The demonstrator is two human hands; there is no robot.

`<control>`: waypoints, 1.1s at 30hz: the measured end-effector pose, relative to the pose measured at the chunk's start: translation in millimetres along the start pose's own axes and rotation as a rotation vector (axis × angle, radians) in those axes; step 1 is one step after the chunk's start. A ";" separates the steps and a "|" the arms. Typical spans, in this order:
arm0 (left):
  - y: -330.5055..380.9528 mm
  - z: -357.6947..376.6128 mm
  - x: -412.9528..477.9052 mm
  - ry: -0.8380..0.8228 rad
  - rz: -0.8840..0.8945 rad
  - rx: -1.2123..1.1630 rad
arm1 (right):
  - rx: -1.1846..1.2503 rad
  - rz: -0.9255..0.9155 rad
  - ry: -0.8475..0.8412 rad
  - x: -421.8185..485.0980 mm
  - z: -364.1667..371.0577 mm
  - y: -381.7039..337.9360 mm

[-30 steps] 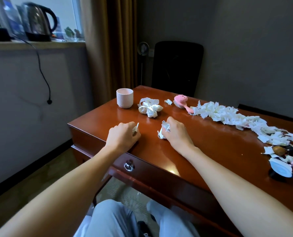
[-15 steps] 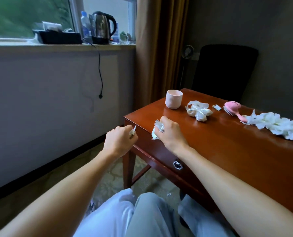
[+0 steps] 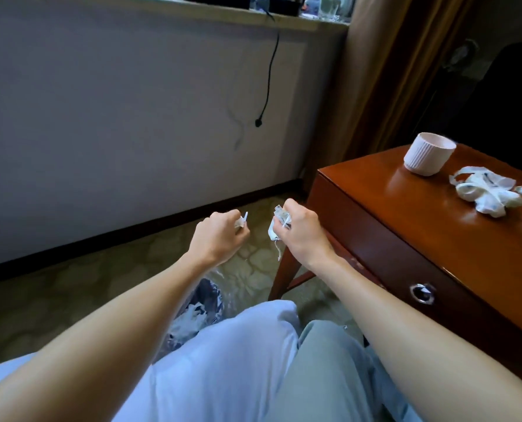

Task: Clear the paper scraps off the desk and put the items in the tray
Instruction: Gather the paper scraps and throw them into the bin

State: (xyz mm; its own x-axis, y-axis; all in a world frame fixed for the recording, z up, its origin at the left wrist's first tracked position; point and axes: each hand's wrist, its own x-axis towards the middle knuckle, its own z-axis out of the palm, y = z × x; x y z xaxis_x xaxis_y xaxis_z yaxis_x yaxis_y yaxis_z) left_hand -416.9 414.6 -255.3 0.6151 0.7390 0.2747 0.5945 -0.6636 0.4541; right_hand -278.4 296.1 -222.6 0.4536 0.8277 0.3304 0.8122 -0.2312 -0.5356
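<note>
Scraps of white paper, two lots: one (image 3: pixel 242 221) clenched in left hand (image 3: pixel 217 239), one (image 3: pixel 278 227) clenched in right hand (image 3: pixel 303 233), both held over carpet, left of the desk (image 3: pixel 406 239) edge. Bin (image 3: pixel 199 312) with paper below, beside knee. Cup (image 3: pixel 429 158) and crumpled strip bundle (image 3: pixel 491 193) near desk's left edge.

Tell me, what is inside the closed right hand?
The right hand grips crumpled white paper scraps, poking out by the thumb. How much more sits inside the fist is covered.
</note>
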 end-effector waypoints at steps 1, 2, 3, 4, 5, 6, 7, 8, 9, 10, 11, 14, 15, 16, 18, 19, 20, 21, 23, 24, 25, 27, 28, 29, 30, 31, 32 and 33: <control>-12.3 3.2 -1.7 -0.011 -0.023 -0.012 | 0.014 0.007 -0.023 1.3 13.0 -0.9; -24.6 6.2 -4.3 -0.019 -0.044 -0.026 | 0.026 0.017 -0.050 1.6 25.7 -2.1; -36.7 9.7 -7.2 -0.027 -0.065 -0.037 | 0.040 0.030 -0.078 1.7 38.3 -2.8; -48.3 13.4 -10.4 -0.032 -0.086 -0.046 | 0.050 0.040 -0.108 1.7 50.9 -3.6; -59.7 17.7 -14.0 -0.038 -0.109 -0.058 | 0.062 0.049 -0.139 1.8 63.4 -4.6; -70.5 22.5 -17.6 -0.044 -0.132 -0.074 | 0.073 0.055 -0.171 1.9 75.3 -6.0; -80.9 27.7 -21.5 -0.051 -0.155 -0.095 | 0.084 0.060 -0.201 1.9 87.4 -6.8; -90.6 33.2 -25.5 -0.054 -0.181 -0.122 | 0.092 0.062 -0.226 2.0 99.0 -8.0; -99.3 38.2 -28.6 -0.049 -0.208 -0.152 | 0.099 0.069 -0.246 2.5 110.0 -8.6; -107.5 43.1 -31.4 -0.039 -0.235 -0.178 | 0.105 0.077 -0.264 2.9 120.6 -9.9; -115.3 47.9 -34.1 -0.029 -0.260 -0.199 | 0.113 0.090 -0.279 3.3 131.8 -10.5; -137.8 62.1 -41.9 -0.028 -0.342 -0.249 | 0.147 0.133 -0.304 1.1 163.1 -12.4; -144.9 67.2 -44.4 -0.032 -0.363 -0.260 | 0.161 0.150 -0.315 -0.7 174.1 -11.2; -151.4 72.3 -47.1 -0.032 -0.381 -0.269 | 0.170 0.169 -0.330 -3.0 184.8 -9.7; -161.9 81.2 -52.3 -0.038 -0.419 -0.285 | 0.178 0.202 -0.354 -8.3 205.3 -4.2; -166.4 85.8 -54.7 -0.044 -0.439 -0.294 | 0.185 0.216 -0.363 -10.8 214.9 -0.5; -171.7 91.5 -57.2 -0.054 -0.460 -0.307 | 0.197 0.232 -0.371 -12.7 223.8 2.3; -176.3 96.5 -59.3 -0.067 -0.480 -0.319 | 0.210 0.249 -0.381 -13.7 232.2 4.9; -185.0 106.0 -63.3 -0.089 -0.512 -0.337 | 0.236 0.285 -0.406 -14.8 247.2 8.5; -188.4 109.9 -64.4 -0.095 -0.526 -0.339 | 0.246 0.292 -0.413 -14.3 254.0 9.8; -190.8 112.8 -64.4 -0.100 -0.540 -0.338 | 0.258 0.292 -0.419 -13.6 261.0 11.4; -195.3 117.3 -63.4 -0.105 -0.566 -0.331 | 0.267 0.291 -0.429 -11.9 275.1 14.4; -196.7 119.4 -62.8 -0.103 -0.574 -0.331 | 0.258 0.289 -0.433 -10.8 279.9 14.6; -199.8 122.8 -61.6 -0.102 -0.585 -0.333 | 0.250 0.291 -0.439 -8.9 286.1 14.6; -203.2 126.6 -60.4 -0.106 -0.609 -0.342 | 0.253 0.301 -0.444 -6.7 291.8 14.2; -205.7 129.6 -59.3 -0.104 -0.634 -0.351 | 0.271 0.326 -0.447 -4.5 297.3 14.1; -208.1 132.6 -58.3 -0.102 -0.657 -0.364 | 0.299 0.353 -0.446 -2.0 301.4 13.1; -209.9 135.5 -57.4 -0.098 -0.667 -0.375 | 0.334 0.390 -0.445 -0.2 306.3 12.9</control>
State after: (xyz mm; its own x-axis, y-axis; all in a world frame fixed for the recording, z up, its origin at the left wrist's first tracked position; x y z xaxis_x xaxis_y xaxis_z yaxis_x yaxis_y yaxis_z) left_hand -506.9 495.8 -481.3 0.2415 0.9437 -0.2260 0.6509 0.0152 0.7590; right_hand -380.5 449.6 -467.6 0.4378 0.8639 -0.2490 0.4302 -0.4445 -0.7857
